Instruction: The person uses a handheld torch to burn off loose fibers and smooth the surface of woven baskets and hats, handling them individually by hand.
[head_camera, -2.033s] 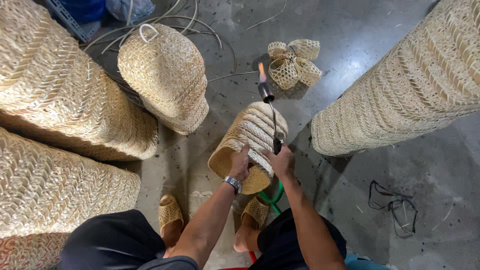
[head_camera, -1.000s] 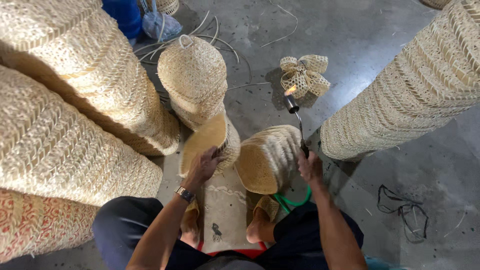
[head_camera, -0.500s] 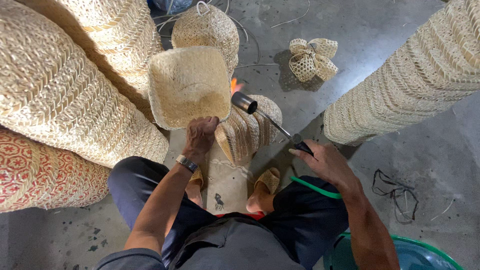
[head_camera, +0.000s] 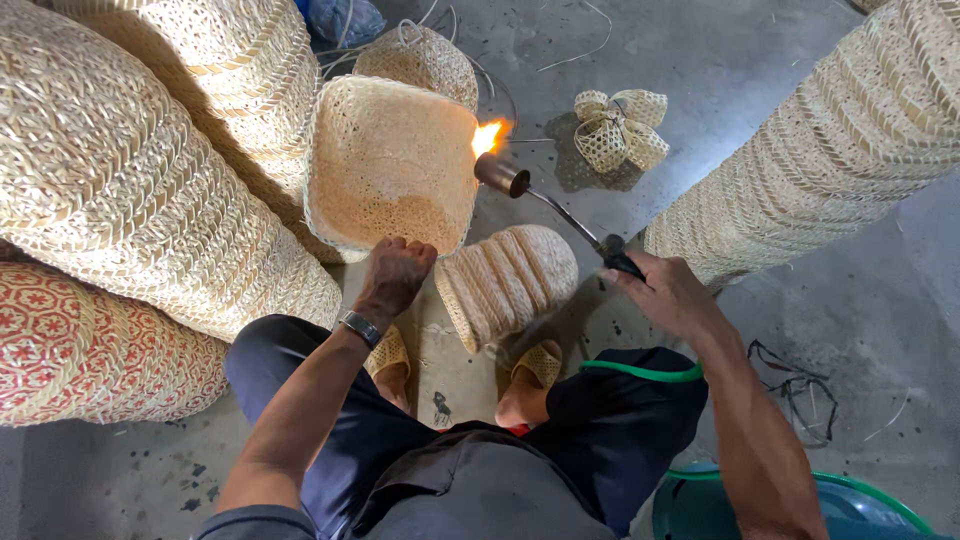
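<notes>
At the far left, well away from the held basket (head_camera: 392, 165), lie long stacks of nested woven baskets (head_camera: 130, 190), pale straw in colour, and below them one stack with a red patterned weave (head_camera: 80, 350). The held basket itself is a shallow, squarish pale one, and it has changed most: a moment ago it was lower and closer to the person's lap, and now it is lifted and tipped so its open inside faces the camera, raised before the flame. The left hand (head_camera: 395, 275) grips its lower rim, fingers curled tight on the edge, a watch (head_camera: 360, 328) on the wrist. Just below and right of the held basket, a short stack of nested baskets (head_camera: 510, 280) lies on its side on the floor (head_camera: 720, 60) between the person's sandalled feet. At the held basket's upper right corner the torch nozzle (head_camera: 500, 178) burns with an orange flame (head_camera: 487, 137), now at the rim where earlier it pointed away over the floor. Further right, the right hand (head_camera: 665, 290) has its fingers wrapped round the torch handle, a green hose (head_camera: 640, 373) trailing beneath. Beyond the basket lies a small woven bow (head_camera: 620, 125); at far right, another tall stack (head_camera: 830, 150). No packages, labels or signs are visible.
</notes>
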